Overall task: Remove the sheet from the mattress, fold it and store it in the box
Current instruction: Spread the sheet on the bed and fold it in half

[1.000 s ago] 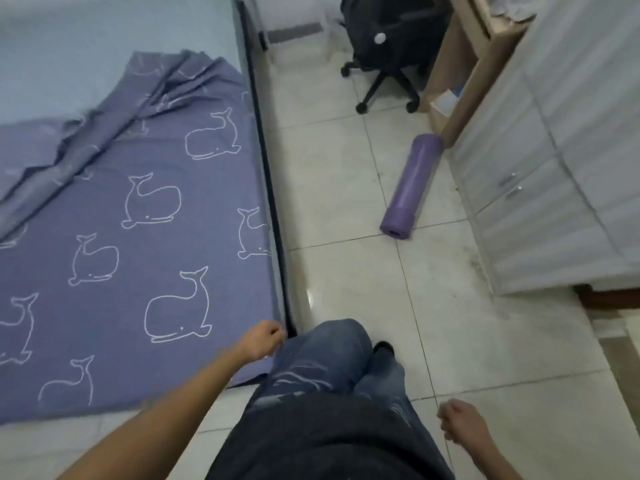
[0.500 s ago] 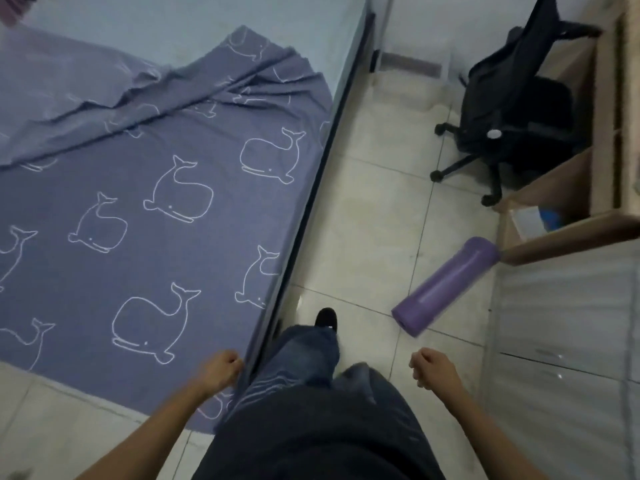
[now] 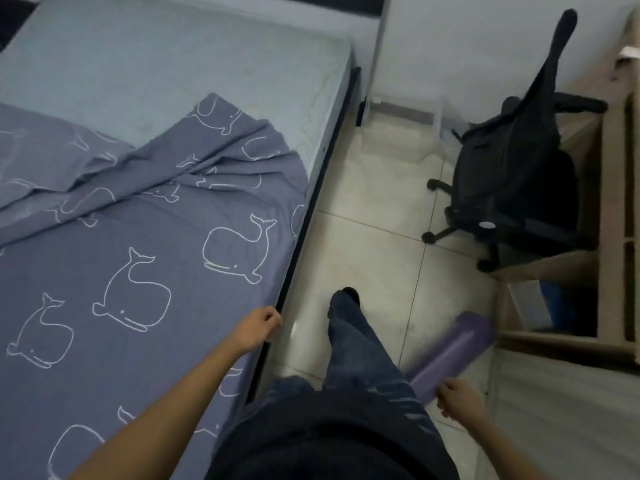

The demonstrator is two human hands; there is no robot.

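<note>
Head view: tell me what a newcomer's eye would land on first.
The blue sheet printed with white whale outlines dominates the left, covering the near part of the mattress and bunched in folds where the bare far end begins. The left hand, fingers curled, is at the sheet's right edge. On the tiled floor to the right lies a purple roll, with a black office chair farther back.
</note>
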